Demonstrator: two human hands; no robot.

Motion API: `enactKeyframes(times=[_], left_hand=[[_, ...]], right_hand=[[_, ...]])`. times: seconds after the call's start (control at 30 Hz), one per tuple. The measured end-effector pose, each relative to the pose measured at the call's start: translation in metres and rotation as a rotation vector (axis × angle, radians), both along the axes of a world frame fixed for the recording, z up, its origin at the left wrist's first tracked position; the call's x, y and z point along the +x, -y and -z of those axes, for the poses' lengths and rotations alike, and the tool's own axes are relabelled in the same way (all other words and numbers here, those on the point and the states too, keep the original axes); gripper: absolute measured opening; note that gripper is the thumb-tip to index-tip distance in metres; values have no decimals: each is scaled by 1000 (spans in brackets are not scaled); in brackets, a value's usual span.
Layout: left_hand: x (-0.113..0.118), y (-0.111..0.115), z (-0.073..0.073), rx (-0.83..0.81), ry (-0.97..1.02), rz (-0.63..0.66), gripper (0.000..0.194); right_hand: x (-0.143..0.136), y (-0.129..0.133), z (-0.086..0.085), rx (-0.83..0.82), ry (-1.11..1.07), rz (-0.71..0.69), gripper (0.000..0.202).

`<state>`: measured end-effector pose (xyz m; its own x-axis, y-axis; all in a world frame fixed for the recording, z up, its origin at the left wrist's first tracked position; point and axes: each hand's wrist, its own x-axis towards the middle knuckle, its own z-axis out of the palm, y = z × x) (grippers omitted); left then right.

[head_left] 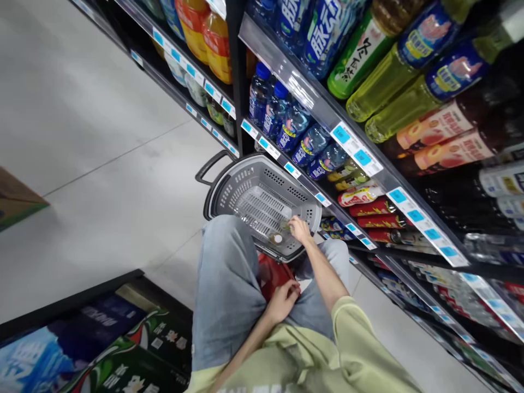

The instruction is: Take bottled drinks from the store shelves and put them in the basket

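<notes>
A grey shopping basket (pixel 303 199) with slotted walls and a black handle stands between my knees and the shelf. My right hand (pixel 301 229) reaches over its near right side, fingers pinched together inside; a small clear or yellowish item shows at the fingertips, too blurred to name. Close by in the basket is a round white cap (pixel 278 238), apparently on a bottle lying there. Low between my thighs rests my left hand (pixel 283 300), its fingers loosely bent and holding nothing visible. Beside it is a red object (pixel 272 275), mostly hidden by my legs.
Shelves of bottled drinks run along the right, with blue-capped bottles (pixel 272 112) beyond the basket and a price-tag rail (pixel 356 150) above. Green drink cartons (pixel 151 344) are stacked at lower left. A cardboard box (pixel 18 199) sits on the floor (pixel 102 109) at far left.
</notes>
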<state>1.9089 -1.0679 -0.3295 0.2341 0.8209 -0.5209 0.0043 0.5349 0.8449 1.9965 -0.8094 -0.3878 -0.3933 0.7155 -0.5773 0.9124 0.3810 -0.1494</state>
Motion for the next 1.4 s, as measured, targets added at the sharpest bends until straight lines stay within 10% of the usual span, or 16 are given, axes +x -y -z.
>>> enactKeyframes(times=[0.4, 0.8, 1.1, 1.4], left_hand=[[-4, -4, 10, -88, 45, -72, 35], [-6, -8, 10, -158, 31, -47, 39], [-6, -12, 9, -83, 2, -21, 43], [-4, -16, 3, 13, -88, 15, 32]], right_hand=[[-11, 21, 69, -216, 188, 103, 52], [-8, 24, 89, -246, 149, 186, 45], [4, 7, 46, -166, -4, 224, 31], [32, -52, -61, 306, -329, 355, 32]])
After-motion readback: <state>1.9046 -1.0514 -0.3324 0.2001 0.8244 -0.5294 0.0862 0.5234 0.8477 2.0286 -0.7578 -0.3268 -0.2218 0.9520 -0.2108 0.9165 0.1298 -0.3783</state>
